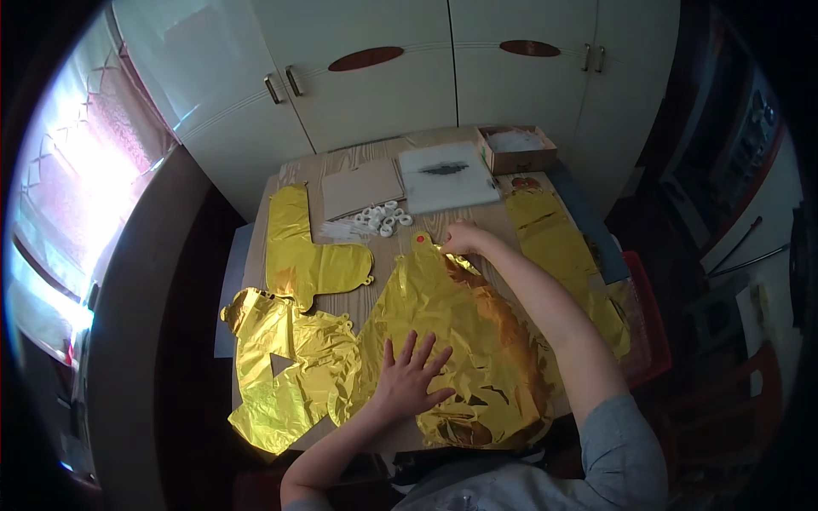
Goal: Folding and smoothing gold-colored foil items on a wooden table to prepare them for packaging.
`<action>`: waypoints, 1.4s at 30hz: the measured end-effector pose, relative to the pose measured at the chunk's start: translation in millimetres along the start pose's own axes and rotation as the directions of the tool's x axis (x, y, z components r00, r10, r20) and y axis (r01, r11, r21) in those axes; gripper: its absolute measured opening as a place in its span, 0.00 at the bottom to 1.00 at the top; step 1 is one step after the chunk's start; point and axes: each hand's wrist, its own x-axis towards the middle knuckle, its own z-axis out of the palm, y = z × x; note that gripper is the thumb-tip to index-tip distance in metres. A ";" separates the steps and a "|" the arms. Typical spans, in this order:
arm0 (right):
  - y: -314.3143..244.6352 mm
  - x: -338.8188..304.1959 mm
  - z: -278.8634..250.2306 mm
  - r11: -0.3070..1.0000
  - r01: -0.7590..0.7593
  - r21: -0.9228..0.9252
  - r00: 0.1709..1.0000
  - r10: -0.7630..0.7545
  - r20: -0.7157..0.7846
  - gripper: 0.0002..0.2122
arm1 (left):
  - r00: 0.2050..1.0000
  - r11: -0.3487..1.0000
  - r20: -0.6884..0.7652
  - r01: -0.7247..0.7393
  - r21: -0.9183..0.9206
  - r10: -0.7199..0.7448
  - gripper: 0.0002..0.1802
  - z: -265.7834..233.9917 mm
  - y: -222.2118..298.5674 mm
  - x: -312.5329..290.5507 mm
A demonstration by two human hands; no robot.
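Foil balloon (460, 341) flat, uninflated; left hand (409, 379) spread open pressing it; right hand (464, 238) pinches its neck tab. Inflation apparently not started.

Person's own body, head view, lower half of frame.

Left hand (409, 379), lower centre: bare, no glove, no ring or watch visible. Left forearm bare up to the bottom edge of frame; no sleeve seen on it.

Right hand (464, 238), centre of frame: bare, no jewellery visible. Right forearm bare to about the elbow.

Grey fabric sleeve (622, 451), lower right: soft, plain cloth, no print or pattern, ends in a loose edge near the elbow. More of the same grey cloth shows at the bottom centre edge, across the torso, creased and partly in shadow.
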 end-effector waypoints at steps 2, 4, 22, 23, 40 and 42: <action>-17.8 -0.8 -5.6 0.993 -0.029 0.113 0.987 0.011 0.158 0.15 | 1.000 1.000 0.000 0.019 -0.012 -0.019 0.41 1.6 -2.3 -3.9; -2.9 1.7 -6.2 0.981 0.061 0.186 0.992 -0.080 0.095 0.13 | 1.000 1.000 0.013 0.011 -0.005 -0.011 0.42 0.8 -1.3 -0.7; 2.5 40.1 11.6 0.974 0.105 0.201 0.973 -0.059 -0.224 0.08 | 0.996 1.000 0.091 0.012 0.015 -0.013 0.46 -7.9 -36.8 14.6; 3.9 38.3 12.3 0.971 0.097 0.220 0.972 -0.045 -0.231 0.09 | 0.996 1.000 0.087 0.009 0.017 -0.011 0.46 -6.6 -36.7 14.7; 0.6 -1.6 20.3 0.955 0.232 0.183 0.849 -0.107 -0.517 0.13 | 0.996 1.000 0.090 0.022 0.000 -0.022 0.46 -7.2 -28.3 11.4; -1.9 -19.2 17.2 0.949 0.247 0.197 0.873 -0.130 -0.469 0.13 | 0.995 0.999 0.093 0.029 -0.014 -0.027 0.46 -7.4 -27.8 11.5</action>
